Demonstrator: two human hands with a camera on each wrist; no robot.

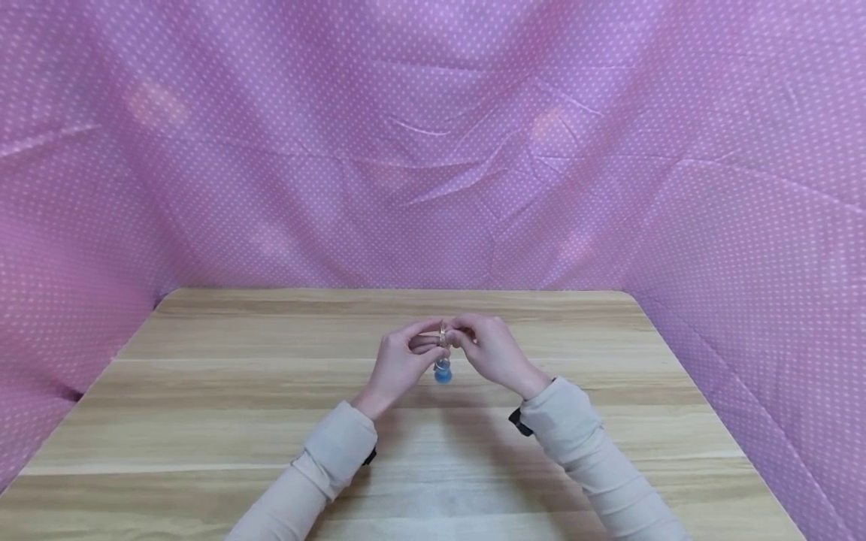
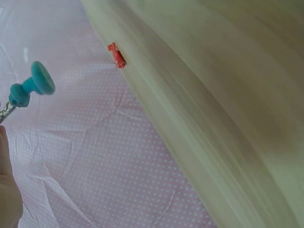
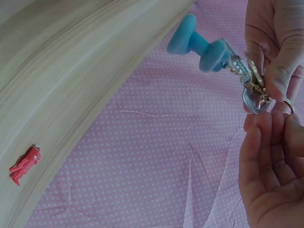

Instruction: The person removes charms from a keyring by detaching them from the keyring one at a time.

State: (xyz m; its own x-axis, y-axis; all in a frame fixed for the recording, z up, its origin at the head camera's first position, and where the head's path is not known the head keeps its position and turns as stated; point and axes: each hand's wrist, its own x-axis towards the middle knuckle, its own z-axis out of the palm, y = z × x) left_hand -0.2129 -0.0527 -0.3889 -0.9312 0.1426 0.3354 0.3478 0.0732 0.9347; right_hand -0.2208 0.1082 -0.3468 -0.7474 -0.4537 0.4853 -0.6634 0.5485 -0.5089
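A keychain with a blue dumbbell-shaped charm [image 1: 443, 372] is held up above the table between both hands. My left hand [image 1: 402, 361] pinches it by its metal fittings, with the charm hanging below the thumb. My right hand [image 1: 492, 353] pinches the metal ring [image 3: 289, 105] at the keychain's other end, thumb against fingers. In the right wrist view, gold-coloured links and a clear loop [image 3: 254, 100] show between the fingertips. The left wrist view shows the blue charm [image 2: 42, 78] at the left, with only part of the left hand [image 2: 9, 190] in sight.
A small red figure [image 3: 26, 164] lies on the wooden table [image 1: 433, 481], close to its edge in both wrist views. Pink dotted cloth [image 1: 433, 150] hangs behind the table and along both its sides.
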